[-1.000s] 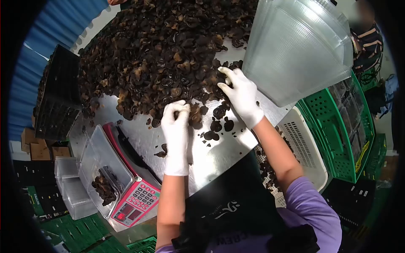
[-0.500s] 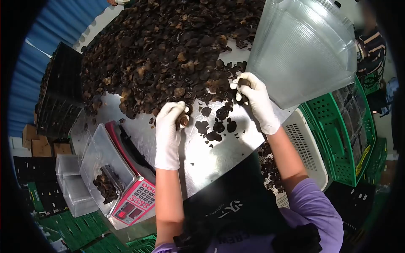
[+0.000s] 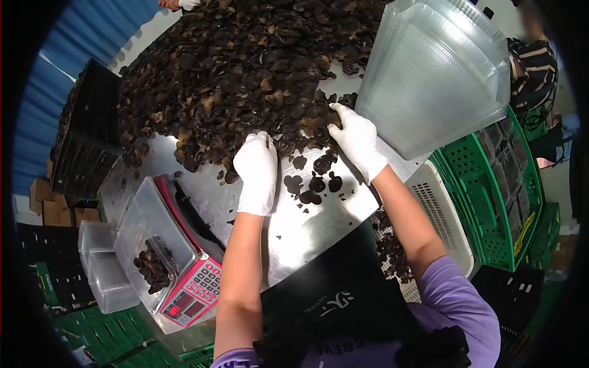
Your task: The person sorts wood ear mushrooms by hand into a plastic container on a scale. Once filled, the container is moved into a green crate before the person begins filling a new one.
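Note:
A large heap of dark brown wood ear mushrooms (image 3: 227, 80) covers the far part of the metal table (image 3: 288, 236). At the near edge of the heap is my left hand (image 3: 256, 168), white-gloved, its fingers curled closed; whatever is in them is hidden. My right hand (image 3: 359, 142), gloved too, reaches the heap's right edge with thumb and forefinger apart around dark mushroom pieces, apparently not gripping them. Between the hands, several loose mushrooms (image 3: 317, 184) and small scraps lie on the metal.
Stacked clear plastic containers (image 3: 432, 80) stand at right, above a white basket (image 3: 451, 221) and green crates (image 3: 485, 190). A pink scale (image 3: 195, 294) on the left bears a clear tub (image 3: 138, 227) holding mushrooms. A black crate (image 3: 89, 132) stands beyond. Another person's gloved hand (image 3: 189, 4) shows at top.
My left hand has moved slightly up and right, turning its back to the camera; the mushroom seen in it is now hidden. My right hand has gone from a closed grip to parted fingers.

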Demonstrator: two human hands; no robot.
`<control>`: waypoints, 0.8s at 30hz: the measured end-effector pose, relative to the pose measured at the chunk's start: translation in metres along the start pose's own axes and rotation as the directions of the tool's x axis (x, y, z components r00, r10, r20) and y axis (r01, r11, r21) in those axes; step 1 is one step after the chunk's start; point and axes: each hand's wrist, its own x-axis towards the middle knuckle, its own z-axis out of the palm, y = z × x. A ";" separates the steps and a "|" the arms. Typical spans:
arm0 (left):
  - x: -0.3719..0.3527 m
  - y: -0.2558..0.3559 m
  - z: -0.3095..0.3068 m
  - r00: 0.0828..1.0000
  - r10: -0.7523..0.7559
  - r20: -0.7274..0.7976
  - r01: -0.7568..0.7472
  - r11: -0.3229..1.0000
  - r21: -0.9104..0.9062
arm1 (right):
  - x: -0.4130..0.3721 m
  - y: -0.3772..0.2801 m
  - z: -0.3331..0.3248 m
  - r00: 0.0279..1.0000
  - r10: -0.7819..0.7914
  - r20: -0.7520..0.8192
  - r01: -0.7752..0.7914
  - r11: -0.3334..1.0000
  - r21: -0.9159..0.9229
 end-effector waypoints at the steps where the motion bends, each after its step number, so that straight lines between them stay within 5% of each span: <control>1: -0.004 -0.001 -0.004 0.998 -0.002 -0.066 -0.003 0.997 -0.081 | 0.003 -0.002 0.003 1.000 -0.002 0.030 0.007 0.988 -0.156; 5: -0.015 -0.006 -0.020 0.988 -0.116 -0.103 0.075 0.937 -0.340 | 0.010 -0.007 -0.002 0.974 -0.017 0.226 0.080 0.958 -0.275; 7: -0.017 -0.003 -0.027 0.997 -0.065 -0.046 0.044 0.929 -0.367 | 0.001 -0.003 -0.001 0.986 -0.078 0.145 0.107 0.973 -0.204; 9: -0.014 0.004 -0.024 0.999 -0.019 -0.036 0.008 0.956 -0.293 | -0.007 -0.002 -0.001 0.995 -0.059 -0.074 0.069 0.988 0.135; 11: -0.006 0.010 -0.015 0.997 0.008 0.077 0.004 0.988 -0.156 | -0.013 -0.001 -0.003 0.999 0.043 0.008 -0.042 0.872 0.488; 13: 0.002 0.014 -0.007 0.979 0.027 0.200 -0.021 0.999 -0.033 | -0.021 -0.011 -0.014 0.982 0.115 0.148 -0.187 0.607 0.772; 17: -0.005 0.017 -0.010 0.989 -0.015 0.145 0.030 0.994 -0.104 | -0.031 -0.014 -0.035 0.943 0.147 0.298 -0.332 0.431 0.839; 20: -0.025 0.000 -0.016 0.987 -0.160 -0.019 0.119 0.802 -0.585 | -0.038 -0.018 -0.039 0.932 0.133 0.337 -0.361 0.243 0.901; 21: -0.032 -0.004 -0.025 0.984 -0.176 -0.031 0.126 0.805 -0.579 | -0.039 -0.022 -0.039 0.932 0.113 0.345 -0.363 0.241 0.900; 23: -0.052 -0.006 -0.055 0.931 -0.276 0.237 0.321 0.319 -0.891 | -0.044 -0.036 -0.032 0.934 0.086 0.345 -0.356 0.218 0.909; 24: -0.065 -0.006 -0.078 0.944 -0.252 0.211 0.275 0.254 -0.927 | -0.051 -0.053 -0.034 0.922 0.089 0.378 -0.388 0.163 0.907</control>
